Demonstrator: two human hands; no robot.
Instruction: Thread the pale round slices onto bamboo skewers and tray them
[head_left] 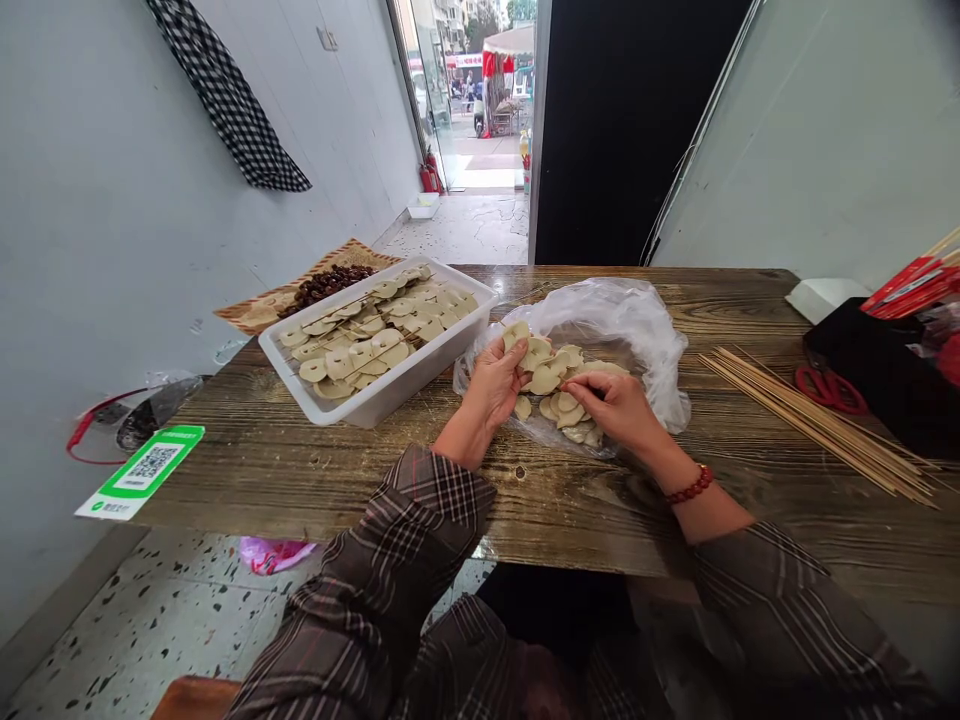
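While the left hand [495, 390] clamps pale discs [516, 332], threading seems underway.
Right hand [621, 410]: fingers pinched together, contents unclear; next move likely calls for steady alignment.

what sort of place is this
Probably a small street-side food shop: a tub of skewered pale slices, a QR-code card at the edge of the wooden table, and a doorway onto the street.
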